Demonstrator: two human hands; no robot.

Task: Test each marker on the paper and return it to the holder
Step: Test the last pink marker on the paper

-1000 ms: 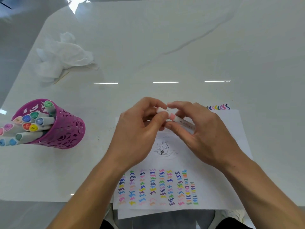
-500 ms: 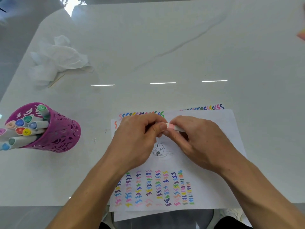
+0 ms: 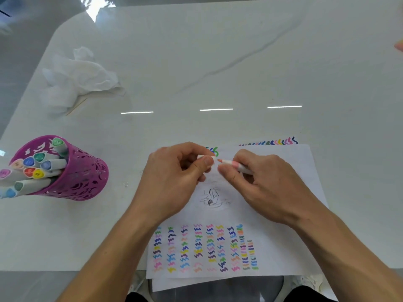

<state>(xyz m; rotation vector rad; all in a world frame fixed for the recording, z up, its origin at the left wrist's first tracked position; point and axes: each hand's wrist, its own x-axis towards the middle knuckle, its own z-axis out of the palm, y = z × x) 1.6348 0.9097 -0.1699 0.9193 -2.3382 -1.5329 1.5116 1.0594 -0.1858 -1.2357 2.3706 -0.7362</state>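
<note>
Holding marker (image 3: 236,165) right, cap (image 3: 206,158) left: hands (image 3: 172,182) (image 3: 268,186).

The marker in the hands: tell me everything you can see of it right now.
The marker is a pale plastic barrel with a pink band near its uncapped end, where a reddish-orange tip shows. It lies nearly level over the paper, tip pointing left. The right hand pinches the barrel around the band, and most of its length is hidden under that hand. The left hand pinches the whitish cap just off the tip, apart from it.
</note>
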